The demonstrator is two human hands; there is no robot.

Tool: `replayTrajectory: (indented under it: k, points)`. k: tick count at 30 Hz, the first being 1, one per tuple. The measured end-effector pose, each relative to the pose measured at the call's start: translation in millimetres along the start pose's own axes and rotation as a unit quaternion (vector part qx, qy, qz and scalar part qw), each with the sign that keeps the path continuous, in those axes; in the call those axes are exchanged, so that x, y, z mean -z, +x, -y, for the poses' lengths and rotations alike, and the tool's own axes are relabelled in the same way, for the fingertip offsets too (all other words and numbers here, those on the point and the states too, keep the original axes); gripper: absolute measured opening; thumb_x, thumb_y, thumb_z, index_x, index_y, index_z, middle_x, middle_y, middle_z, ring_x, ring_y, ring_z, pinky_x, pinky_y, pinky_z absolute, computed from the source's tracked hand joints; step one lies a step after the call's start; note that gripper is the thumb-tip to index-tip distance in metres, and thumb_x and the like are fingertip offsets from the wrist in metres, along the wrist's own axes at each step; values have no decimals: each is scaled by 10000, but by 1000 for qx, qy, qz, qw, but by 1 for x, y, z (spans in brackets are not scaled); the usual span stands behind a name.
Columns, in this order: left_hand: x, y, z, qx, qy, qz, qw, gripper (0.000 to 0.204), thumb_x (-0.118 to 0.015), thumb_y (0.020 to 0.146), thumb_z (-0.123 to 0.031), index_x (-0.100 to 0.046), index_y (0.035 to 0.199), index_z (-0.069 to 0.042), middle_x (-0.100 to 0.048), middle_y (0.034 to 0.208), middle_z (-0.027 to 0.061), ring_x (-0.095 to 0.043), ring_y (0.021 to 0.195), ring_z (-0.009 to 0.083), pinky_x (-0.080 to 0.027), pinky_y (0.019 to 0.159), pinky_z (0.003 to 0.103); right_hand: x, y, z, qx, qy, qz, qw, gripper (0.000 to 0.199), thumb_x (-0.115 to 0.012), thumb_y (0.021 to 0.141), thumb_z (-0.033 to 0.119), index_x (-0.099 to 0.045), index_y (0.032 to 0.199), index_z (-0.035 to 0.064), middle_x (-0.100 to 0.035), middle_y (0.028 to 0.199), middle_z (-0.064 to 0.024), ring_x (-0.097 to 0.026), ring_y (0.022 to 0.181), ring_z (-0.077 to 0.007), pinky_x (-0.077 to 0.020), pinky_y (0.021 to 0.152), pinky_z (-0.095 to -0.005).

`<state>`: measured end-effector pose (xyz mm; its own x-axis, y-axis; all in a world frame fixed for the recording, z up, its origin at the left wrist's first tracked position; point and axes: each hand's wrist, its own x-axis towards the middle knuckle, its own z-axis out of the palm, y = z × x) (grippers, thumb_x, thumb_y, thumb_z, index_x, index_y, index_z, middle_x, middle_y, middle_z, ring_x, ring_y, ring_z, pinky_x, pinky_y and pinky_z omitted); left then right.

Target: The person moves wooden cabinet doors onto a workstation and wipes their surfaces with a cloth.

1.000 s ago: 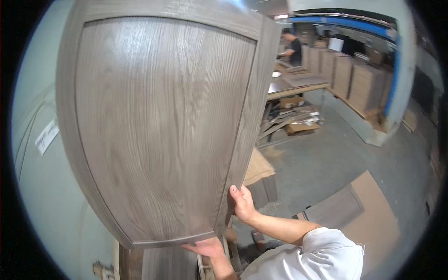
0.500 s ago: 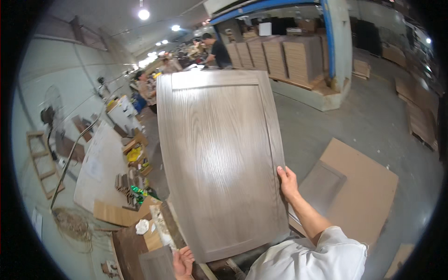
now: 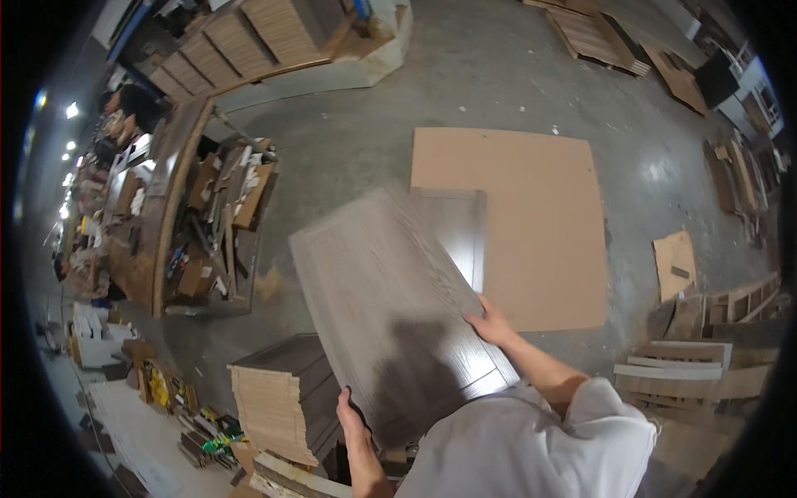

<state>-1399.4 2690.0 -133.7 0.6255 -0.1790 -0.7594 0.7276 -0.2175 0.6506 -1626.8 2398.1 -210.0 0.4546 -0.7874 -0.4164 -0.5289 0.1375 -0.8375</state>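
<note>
Clock directions are read from the centre of the head view.

Change: 1.0 s ago the grey wood-grain rectangular door panel (image 3: 382, 290) stands tall and fills most of the view. At 0.5 s ago it shows smaller and still steep. Now the view is turned to the person's right and down, and the panel leans back, its far end toward 11 o'clock.

Hands: 2, both on the panel. The right hand (image 3: 492, 322), at 4 o'clock, holds the right edge, as it does in both earlier frames. The left hand (image 3: 355, 419), between 6 and 7 o'clock, is on the left edge near the close end; 1.0 s ago it is under the bottom edge.

Surroundings: a large flat brown sheet (image 3: 548, 249) lies on the floor at 3 o'clock, with a second, smaller-looking grey framed panel (image 3: 465, 228) on it, partly hidden by the held panel. A stack of grey-topped boards with pale edges (image 3: 274, 407) is at 7 o'clock.

Judgement: the panel is mid-carry, not set down; its height above the floor cannot be told.
</note>
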Motion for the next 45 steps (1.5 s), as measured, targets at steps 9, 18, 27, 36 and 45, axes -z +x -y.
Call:
replayTrajectory:
  k: [9, 18, 27, 36, 45]
  points:
    - [-136, 239, 56, 114, 282, 115, 946, 652, -583, 885, -403, -537, 1292, 103, -568, 1307, 213, -540, 1185, 317, -391, 1005, 386, -21, 51, -186, -236, 77, -178, 952, 456, -632, 885, 134, -559, 1315, -1, -679, 1136, -151, -638, 1016, -213, -490, 902, -327]
    - [-272, 447, 135, -54, 434, 126, 891, 572, -549, 922, -377, -566, 1221, 110, -627, 1200, 228, -579, 1133, 327, -408, 978, 391, -63, 230, -345, -206, 93, -272, 935, 536, -625, 883, 118, -488, 1388, 5, -665, 1063, -168, -625, 961, -201, -504, 835, -323]
    - [-244, 551, 192, 43, 495, 170, 851, 895, -525, 930, -552, -221, 1504, 63, -315, 1535, 253, -283, 1441, 371, -244, 1172, 392, -112, 285, -387, -207, 142, -204, 946, 614, -656, 912, 184, -408, 1432, -29, -614, 1215, -209, -591, 1094, -223, -466, 942, -330]
    - [-175, 473, 165, 79, 625, 292, 720, 859, -435, 917, -657, -385, 1456, 11, -377, 1502, 240, -305, 1429, 358, -238, 1175, 416, -139, 144, -397, -317, -52, -82, 944, 475, -623, 923, 336, -607, 1268, 9, -699, 1127, -140, -651, 1036, -220, -496, 906, -336]
    - [10, 255, 200, 71, 507, 173, 842, 596, -556, 894, -537, -654, 1198, -35, -661, 1187, 200, -590, 1173, 354, -459, 985, 396, -139, 29, -256, -390, 62, 108, 912, 292, -570, 952, 289, -635, 1171, 109, -675, 937, -32, -656, 820, -157, -502, 625, -303]
